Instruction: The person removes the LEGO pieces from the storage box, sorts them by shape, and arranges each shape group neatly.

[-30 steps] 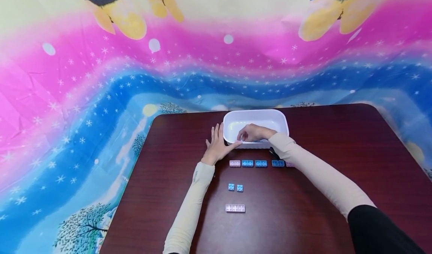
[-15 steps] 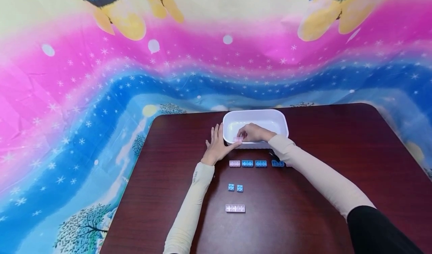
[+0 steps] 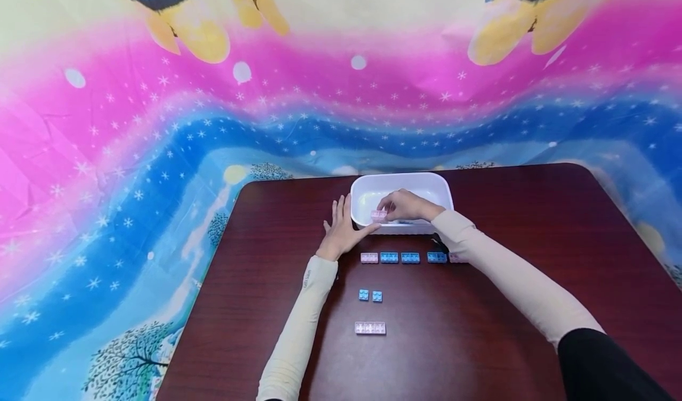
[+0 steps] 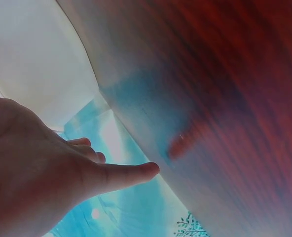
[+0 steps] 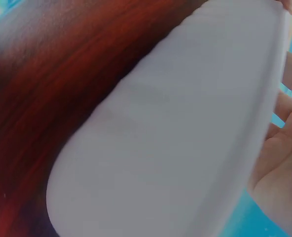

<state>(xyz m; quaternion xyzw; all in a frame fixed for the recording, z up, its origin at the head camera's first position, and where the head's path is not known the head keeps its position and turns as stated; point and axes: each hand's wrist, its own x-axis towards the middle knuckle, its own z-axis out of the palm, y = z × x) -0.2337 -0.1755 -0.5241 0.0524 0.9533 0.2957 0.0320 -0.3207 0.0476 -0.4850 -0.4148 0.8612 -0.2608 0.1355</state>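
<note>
My right hand point(image 3: 407, 204) pinches a pink toy building brick point(image 3: 378, 215) inside the white plastic tub point(image 3: 401, 183), near its front left. Beside the tub's left front corner, my left hand point(image 3: 340, 235) has its fingers spread straight, with the thumb along the front rim. The left wrist view shows that hand point(image 4: 47, 168) with an outstretched digit beside the tub wall point(image 4: 37, 54). In the right wrist view the tub's outer wall point(image 5: 161, 123) fills the middle and hides part of my right hand point(image 5: 284, 163); the brick is out of sight there.
In front of the tub runs a row: a pink brick point(image 3: 369, 258), blue bricks point(image 3: 389, 257), and another pink brick point(image 3: 457, 258) partly behind the right sleeve. Nearer lie two small blue bricks point(image 3: 370, 295) and a long pink brick point(image 3: 370, 328). A patterned backdrop point(image 3: 319, 105) hangs behind the table point(image 3: 511, 223).
My right hand has risen slightly within the tub, bringing the pink brick into sight between its fingers. The left hand keeps its place at the tub's corner.
</note>
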